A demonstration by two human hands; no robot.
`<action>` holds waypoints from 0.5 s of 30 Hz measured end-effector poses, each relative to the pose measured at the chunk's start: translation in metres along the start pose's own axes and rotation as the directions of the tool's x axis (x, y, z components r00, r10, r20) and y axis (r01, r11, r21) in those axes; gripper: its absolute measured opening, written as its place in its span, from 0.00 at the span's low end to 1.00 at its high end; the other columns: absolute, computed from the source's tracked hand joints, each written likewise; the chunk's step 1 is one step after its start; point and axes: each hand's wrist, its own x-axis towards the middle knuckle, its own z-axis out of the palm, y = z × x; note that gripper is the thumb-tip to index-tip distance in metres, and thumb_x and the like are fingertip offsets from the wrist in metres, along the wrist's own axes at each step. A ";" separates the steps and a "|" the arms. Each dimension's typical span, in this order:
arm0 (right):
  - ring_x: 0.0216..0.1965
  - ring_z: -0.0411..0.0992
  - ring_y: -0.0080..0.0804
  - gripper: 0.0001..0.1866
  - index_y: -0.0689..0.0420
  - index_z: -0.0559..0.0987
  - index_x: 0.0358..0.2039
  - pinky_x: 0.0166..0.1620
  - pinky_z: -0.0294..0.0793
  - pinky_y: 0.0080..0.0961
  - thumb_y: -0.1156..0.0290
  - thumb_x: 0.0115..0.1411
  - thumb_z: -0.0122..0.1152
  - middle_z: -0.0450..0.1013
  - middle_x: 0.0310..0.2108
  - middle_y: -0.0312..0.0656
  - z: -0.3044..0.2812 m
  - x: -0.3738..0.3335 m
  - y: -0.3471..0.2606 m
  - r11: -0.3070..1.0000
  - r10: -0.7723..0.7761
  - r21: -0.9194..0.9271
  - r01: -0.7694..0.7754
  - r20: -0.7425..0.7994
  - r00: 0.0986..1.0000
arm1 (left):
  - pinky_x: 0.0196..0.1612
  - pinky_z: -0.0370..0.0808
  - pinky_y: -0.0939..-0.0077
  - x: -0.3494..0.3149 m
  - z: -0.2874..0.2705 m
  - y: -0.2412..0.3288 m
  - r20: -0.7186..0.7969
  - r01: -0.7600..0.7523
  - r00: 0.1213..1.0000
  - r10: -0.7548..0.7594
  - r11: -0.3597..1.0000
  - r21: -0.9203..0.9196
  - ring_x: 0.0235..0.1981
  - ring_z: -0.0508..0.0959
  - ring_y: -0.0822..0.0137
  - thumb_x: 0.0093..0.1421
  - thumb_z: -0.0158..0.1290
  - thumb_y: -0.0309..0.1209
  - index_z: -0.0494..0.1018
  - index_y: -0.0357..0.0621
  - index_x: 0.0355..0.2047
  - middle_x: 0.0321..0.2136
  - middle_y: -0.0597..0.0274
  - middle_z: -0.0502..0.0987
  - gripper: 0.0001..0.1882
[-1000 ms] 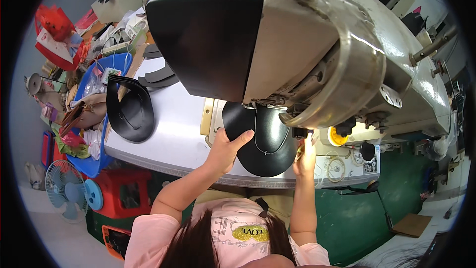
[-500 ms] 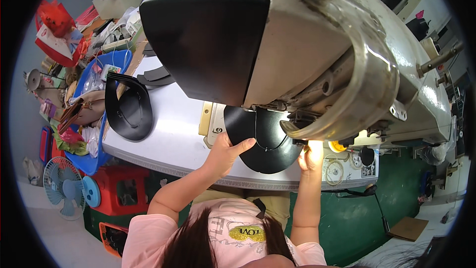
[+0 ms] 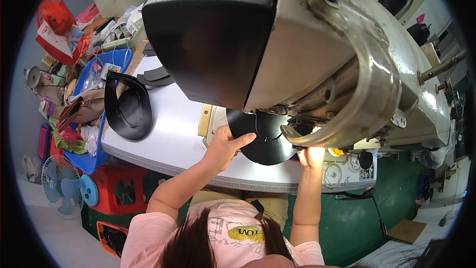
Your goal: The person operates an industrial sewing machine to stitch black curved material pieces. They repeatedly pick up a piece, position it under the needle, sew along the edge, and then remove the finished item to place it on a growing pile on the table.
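A black leather-like panel (image 3: 267,151) with a rounded near edge lies under the head of a large sewing machine (image 3: 317,54). A curved slit or line with small holes shows on it. My left hand (image 3: 223,150) grips its left side, thumb on top and the other fingers at or under the edge. At its right edge, close to the lit needle area, my right hand (image 3: 312,157) is closed on the panel, its fingertips partly hidden by the machine's clear curved guard (image 3: 369,89). The panel's far part is hidden under the machine head.
To the left on the white table (image 3: 168,134) stands a stack of similar black panels (image 3: 133,114). Beyond the table's left end are a blue basket (image 3: 89,161) full of bags, a red stool (image 3: 109,188) and a small fan (image 3: 63,183). A bobbin-like ring (image 3: 332,174) lies at the right.
The black panel has shifted slightly away from me and turned a little under the machine. My left hand has moved slightly up along with it; the right hand stays near its edge.
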 end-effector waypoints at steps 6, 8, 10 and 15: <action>0.38 0.71 0.37 0.16 0.59 0.68 0.42 0.42 0.74 0.32 0.63 0.57 0.49 0.69 0.39 0.44 -0.022 0.005 0.006 0.996 -0.047 -0.068 0.052 0.072 0.996 | 0.15 0.60 0.89 0.000 0.016 0.011 -0.031 -0.045 0.999 0.042 0.994 -0.100 0.16 0.66 0.83 0.50 0.56 0.28 0.71 0.38 0.26 0.20 0.68 0.72 0.07; 0.40 0.70 0.38 0.17 0.59 0.66 0.44 0.44 0.73 0.34 0.63 0.57 0.50 0.67 0.42 0.45 -0.020 0.008 0.006 0.992 -0.063 -0.101 0.073 0.095 0.993 | 0.18 0.66 0.87 -0.001 0.020 0.019 -0.018 -0.043 0.999 0.041 0.990 -0.135 0.19 0.70 0.80 0.50 0.56 0.28 0.71 0.38 0.26 0.22 0.65 0.73 0.07; 0.43 0.68 0.40 0.18 0.59 0.65 0.46 0.46 0.72 0.35 0.64 0.57 0.50 0.65 0.45 0.46 -0.017 0.009 0.005 0.996 -0.055 -0.063 0.065 0.155 0.986 | 0.21 0.70 0.85 -0.002 0.014 0.024 0.055 -0.002 0.998 0.009 0.993 -0.119 0.22 0.74 0.76 0.50 0.56 0.28 0.71 0.37 0.27 0.23 0.63 0.74 0.07; 0.46 0.66 0.40 0.21 0.57 0.63 0.48 0.48 0.69 0.38 0.64 0.56 0.52 0.63 0.46 0.45 -0.016 0.011 0.003 0.991 -0.060 -0.106 0.083 0.208 0.976 | 0.22 0.70 0.83 0.001 0.006 0.006 0.132 0.003 0.991 -0.002 1.000 -0.002 0.22 0.74 0.74 0.51 0.55 0.28 0.70 0.37 0.26 0.21 0.62 0.74 0.07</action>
